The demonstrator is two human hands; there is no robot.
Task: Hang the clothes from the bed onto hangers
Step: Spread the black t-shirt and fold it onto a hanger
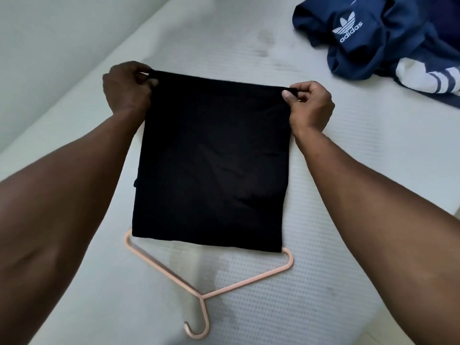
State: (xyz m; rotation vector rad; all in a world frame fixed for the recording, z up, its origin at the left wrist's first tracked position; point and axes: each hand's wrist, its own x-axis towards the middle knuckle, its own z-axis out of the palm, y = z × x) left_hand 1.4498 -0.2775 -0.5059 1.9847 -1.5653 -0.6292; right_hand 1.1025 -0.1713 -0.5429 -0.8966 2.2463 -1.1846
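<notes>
A folded black garment (211,160) lies stretched over the white mattress in the middle of the view. My left hand (127,87) pinches its far left corner and my right hand (310,107) pinches its far right corner. A pink plastic hanger (239,286) lies flat on the mattress near me, hook pointing toward me. The garment's near edge covers the hanger's bottom bar, so only the two sloping arms and the hook show.
A crumpled navy garment (388,38) with a white logo and white stripes lies at the far right of the mattress (336,185). A pale wall (49,46) runs along the mattress's left side.
</notes>
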